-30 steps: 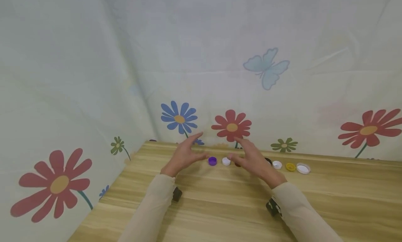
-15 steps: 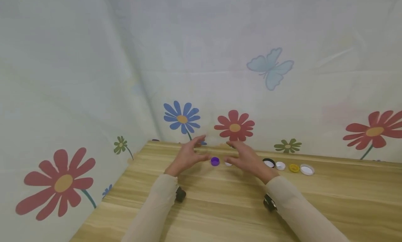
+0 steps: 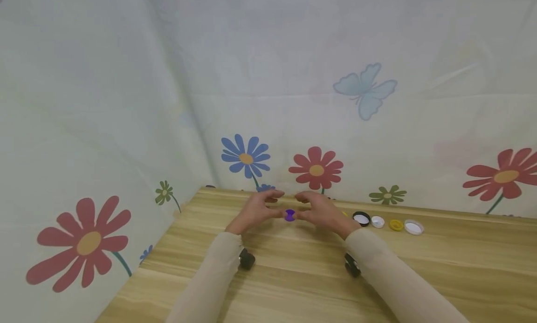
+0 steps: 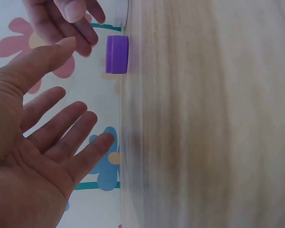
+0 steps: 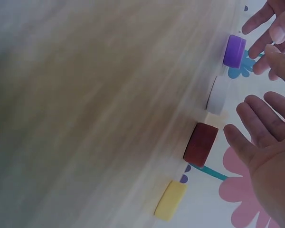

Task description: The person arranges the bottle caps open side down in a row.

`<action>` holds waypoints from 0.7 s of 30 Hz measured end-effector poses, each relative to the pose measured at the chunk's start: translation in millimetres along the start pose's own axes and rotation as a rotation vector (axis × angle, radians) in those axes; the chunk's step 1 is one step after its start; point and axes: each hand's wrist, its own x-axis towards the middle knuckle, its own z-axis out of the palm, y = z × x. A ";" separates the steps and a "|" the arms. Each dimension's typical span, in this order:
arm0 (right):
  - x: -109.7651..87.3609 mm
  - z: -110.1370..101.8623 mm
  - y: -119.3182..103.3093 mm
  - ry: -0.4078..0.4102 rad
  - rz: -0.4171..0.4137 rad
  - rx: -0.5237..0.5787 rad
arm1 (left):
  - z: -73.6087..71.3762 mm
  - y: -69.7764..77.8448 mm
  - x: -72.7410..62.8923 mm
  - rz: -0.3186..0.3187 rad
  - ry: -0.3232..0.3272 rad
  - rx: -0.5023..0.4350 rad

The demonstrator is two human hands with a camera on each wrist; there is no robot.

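Observation:
A purple bottle cap [image 3: 290, 215] lies on the table, and both thumb tips overlap its sides in the head view. My left hand [image 3: 256, 211] is to its left with fingers spread and nothing held. From the other side my right hand [image 3: 320, 211] faces it, its fingers relaxed and bare. Both wrist views show the hands above the cap level, apart from the purple cap [image 4: 117, 54]. In the right wrist view a white cap [image 5: 217, 97], a dark red cap [image 5: 201, 145] and a yellow cap [image 5: 170, 200] stand in line below the right hand; in the head view that hand mostly hides them.
Further right along the row lie a black-rimmed cap [image 3: 361, 219], a small white cap [image 3: 377, 222], a yellow cap [image 3: 396, 225] and a clear-rimmed lid [image 3: 414, 227]. A flower-printed curtain [image 3: 268, 104] rises behind the wooden table [image 3: 293, 276].
My right hand has moved left, from over the white and dark red caps to the purple cap's side. The thumbs are now closer together. The view has shifted slightly.

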 end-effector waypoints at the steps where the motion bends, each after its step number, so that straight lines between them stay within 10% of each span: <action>1: 0.8 0.5 0.2 -0.004 0.002 -0.004 | 0.7 -0.3 0.6 -0.004 -0.003 0.002; 21: 11.8 3.4 6.9 -0.070 0.029 0.023 | 10.4 -3.5 5.4 -0.029 -0.002 0.034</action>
